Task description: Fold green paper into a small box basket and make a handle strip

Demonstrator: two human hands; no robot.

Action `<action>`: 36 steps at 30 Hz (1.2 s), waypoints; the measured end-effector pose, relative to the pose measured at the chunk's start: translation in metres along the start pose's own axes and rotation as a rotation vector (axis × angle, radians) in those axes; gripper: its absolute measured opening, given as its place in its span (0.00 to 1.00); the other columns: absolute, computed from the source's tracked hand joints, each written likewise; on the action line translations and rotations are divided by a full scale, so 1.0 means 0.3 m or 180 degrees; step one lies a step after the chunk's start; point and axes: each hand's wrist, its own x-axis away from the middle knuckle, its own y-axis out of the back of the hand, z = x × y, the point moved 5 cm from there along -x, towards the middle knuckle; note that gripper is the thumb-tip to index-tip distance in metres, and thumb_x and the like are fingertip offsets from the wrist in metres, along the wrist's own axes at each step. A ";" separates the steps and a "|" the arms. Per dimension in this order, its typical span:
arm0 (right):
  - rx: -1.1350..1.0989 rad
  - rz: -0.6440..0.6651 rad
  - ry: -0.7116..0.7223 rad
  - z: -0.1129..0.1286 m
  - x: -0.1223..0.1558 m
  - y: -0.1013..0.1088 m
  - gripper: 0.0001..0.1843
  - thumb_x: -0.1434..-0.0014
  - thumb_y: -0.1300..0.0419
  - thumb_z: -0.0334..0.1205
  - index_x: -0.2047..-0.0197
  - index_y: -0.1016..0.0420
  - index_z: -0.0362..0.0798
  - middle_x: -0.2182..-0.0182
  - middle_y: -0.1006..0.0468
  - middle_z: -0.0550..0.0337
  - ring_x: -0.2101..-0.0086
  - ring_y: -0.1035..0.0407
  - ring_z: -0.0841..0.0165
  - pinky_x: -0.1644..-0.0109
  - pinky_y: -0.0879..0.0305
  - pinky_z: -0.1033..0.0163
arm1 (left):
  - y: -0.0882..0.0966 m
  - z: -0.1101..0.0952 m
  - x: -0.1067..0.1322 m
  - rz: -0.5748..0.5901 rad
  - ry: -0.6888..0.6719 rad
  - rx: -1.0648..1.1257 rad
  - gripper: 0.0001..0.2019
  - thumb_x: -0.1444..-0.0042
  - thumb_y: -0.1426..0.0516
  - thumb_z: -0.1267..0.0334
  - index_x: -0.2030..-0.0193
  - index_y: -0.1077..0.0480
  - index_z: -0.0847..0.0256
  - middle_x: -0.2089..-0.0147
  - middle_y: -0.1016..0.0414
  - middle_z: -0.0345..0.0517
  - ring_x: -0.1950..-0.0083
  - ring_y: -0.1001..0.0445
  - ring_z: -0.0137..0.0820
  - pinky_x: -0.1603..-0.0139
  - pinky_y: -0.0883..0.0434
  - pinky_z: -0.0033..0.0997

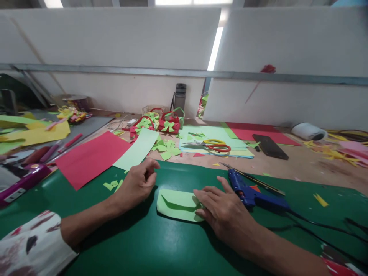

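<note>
A folded light green paper piece [175, 203], with a slit-like opening along its upper face, lies on the green mat [138, 241]. At its right end, my right hand [224, 211] grips it between thumb and forefinger while the other fingers fan out. My left hand [139, 178] hovers left of the paper, apart from it, its fingers curled in with nothing visible in them. Behind that hand lie a pale green strip [139, 148] and a red sheet [93, 157]. A blue glue gun [250, 193] rests just beyond my right hand.
Scissors [209, 145] sit on stacked paper sheets [241, 151]; a phone [270, 146] is to their right. A craft knife [258, 180] lies behind the glue gun. Small red baskets [169, 123] and a bottle [180, 97] stand at the back. A purple tool [24, 184] is at left.
</note>
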 end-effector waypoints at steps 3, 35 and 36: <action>-0.0117 0.0000 -0.0023 0.002 -0.004 0.014 0.10 0.39 0.48 0.32 0.55 0.30 0.44 0.65 0.20 0.54 0.62 0.28 0.63 0.43 0.51 0.42 | -0.015 0.013 -0.003 0.0156 0.0201 0.0402 0.04 0.47 0.49 0.67 0.64 0.38 0.61 0.76 0.45 0.33 0.75 0.46 0.26 0.72 0.45 0.27; -0.0555 0.0535 -0.0260 -0.015 -0.035 -0.041 0.09 0.44 0.41 0.33 0.58 0.30 0.47 0.62 0.22 0.56 0.60 0.30 0.61 0.46 0.50 0.48 | 0.019 0.089 -0.118 0.0040 0.0019 -0.0246 0.19 0.50 0.44 0.58 0.51 0.33 0.62 0.51 0.29 0.52 0.45 0.37 0.43 0.47 0.39 0.40; -0.0533 0.0601 -0.0272 -0.015 -0.040 -0.047 0.07 0.44 0.41 0.33 0.60 0.29 0.47 0.64 0.22 0.56 0.62 0.30 0.62 0.48 0.48 0.49 | 0.022 0.102 -0.123 0.0048 0.0073 -0.0340 0.14 0.49 0.45 0.57 0.58 0.30 0.63 0.58 0.26 0.51 0.49 0.34 0.44 0.49 0.38 0.40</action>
